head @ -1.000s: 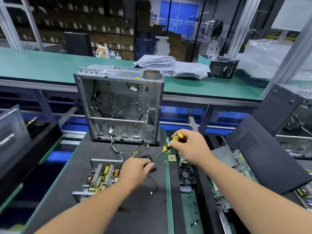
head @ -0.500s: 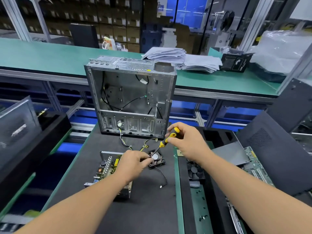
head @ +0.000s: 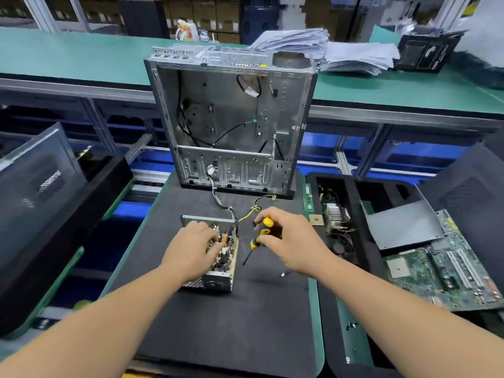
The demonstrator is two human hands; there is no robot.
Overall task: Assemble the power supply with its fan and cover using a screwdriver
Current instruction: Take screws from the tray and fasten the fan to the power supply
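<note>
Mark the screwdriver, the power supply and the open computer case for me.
screwdriver [head: 262, 232]: head view, on the yellow and black handle.
power supply [head: 215, 282]: head view, on its near metal wall.
computer case [head: 231, 118]: head view, on the bare inner back panel.

There is only one view, and it comes from my own head: a wide-angle camera looking forward and steeply down over my forearms, which enter from the lower left and lower right corners of the frame. My left hand [head: 195, 248] and right hand [head: 290, 241] meet just below the centre, close to the lens, over the dark mat [head: 231, 323] on the counter [head: 316, 309]. The open computer case [head: 231, 118] stands upright in the upper middle, farther off. The wide lens bends the second counter [head: 68, 55] across the top edge, and shelving shows beyond it.
</note>
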